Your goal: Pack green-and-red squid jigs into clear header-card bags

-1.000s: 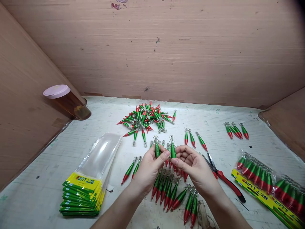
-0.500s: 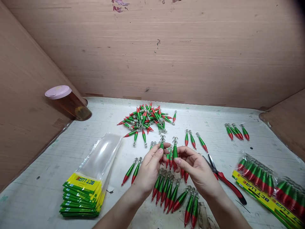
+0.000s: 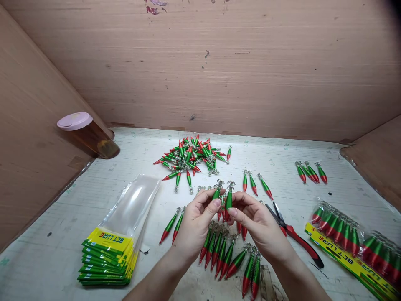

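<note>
Ideally, the left hand (image 3: 196, 215) and right hand (image 3: 258, 219) should pinch well below the silvery wire hooks (image 3: 231, 184), avoiding snags. Each is closed on one slim, glossy lure: a tilted green lure (image 3: 216, 194) at left, a more upright green lure (image 3: 229, 200) at right. They sit close together, hooks uppermost, lower ends partly hidden, over the pale sheet-covered counter (image 3: 275, 150).

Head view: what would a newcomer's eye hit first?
Probably the two hands, near the centre: left hand and right hand, each pinching a lure, hooks up. Behind them lies a jumbled pile of green-and-red lures. A stack of clear bags with yellow-green headers sits to their left, a red-handled tool to their right.
</note>
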The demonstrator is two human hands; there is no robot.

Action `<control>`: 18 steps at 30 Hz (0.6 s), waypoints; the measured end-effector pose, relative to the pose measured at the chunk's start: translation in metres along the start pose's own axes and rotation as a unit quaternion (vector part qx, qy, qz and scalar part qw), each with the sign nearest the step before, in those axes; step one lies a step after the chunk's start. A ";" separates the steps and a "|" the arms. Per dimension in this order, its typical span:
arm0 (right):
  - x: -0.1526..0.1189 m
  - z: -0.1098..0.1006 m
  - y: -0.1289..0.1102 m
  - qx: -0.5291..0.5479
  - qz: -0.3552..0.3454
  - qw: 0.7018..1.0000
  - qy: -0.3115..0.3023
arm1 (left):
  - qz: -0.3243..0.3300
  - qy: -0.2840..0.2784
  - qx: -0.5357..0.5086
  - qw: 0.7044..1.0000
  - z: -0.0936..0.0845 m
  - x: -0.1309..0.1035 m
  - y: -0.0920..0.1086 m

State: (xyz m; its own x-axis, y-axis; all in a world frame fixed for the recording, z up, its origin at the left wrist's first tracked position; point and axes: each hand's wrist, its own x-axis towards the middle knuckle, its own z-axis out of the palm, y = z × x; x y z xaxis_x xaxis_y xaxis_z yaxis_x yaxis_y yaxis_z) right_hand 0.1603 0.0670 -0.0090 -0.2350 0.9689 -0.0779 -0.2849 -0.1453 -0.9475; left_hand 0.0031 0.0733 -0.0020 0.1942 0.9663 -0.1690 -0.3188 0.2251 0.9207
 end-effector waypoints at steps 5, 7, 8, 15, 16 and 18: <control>-0.001 0.002 -0.002 -0.013 0.002 1.000 -0.005 | 0.022 0.012 0.034 0.999 0.002 0.000 0.005; -0.001 0.002 -0.003 -0.019 -0.001 1.000 -0.005 | 0.026 0.013 0.043 0.999 0.002 0.000 0.007; -0.001 0.002 -0.003 -0.022 -0.005 1.000 -0.006 | 0.028 0.012 0.044 0.999 0.002 -0.001 0.007; -0.002 0.003 -0.005 -0.028 -0.018 0.999 -0.016 | 0.034 0.009 0.042 0.998 0.001 -0.001 0.006; -0.002 0.003 -0.005 -0.028 -0.019 0.999 -0.016 | 0.035 0.007 0.042 0.998 0.001 -0.001 0.006; -0.002 0.003 -0.005 -0.025 -0.018 0.999 -0.015 | 0.035 0.007 0.041 0.999 0.002 -0.001 0.006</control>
State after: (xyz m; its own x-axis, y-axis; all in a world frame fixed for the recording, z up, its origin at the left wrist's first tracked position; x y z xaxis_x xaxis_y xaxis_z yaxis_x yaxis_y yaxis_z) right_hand 0.1594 0.0656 -0.0028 -0.2533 0.9668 -0.0346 -0.2473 -0.0993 -0.9639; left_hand 0.0024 0.0734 0.0047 0.1615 0.9811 -0.1067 -0.2544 0.1459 0.9560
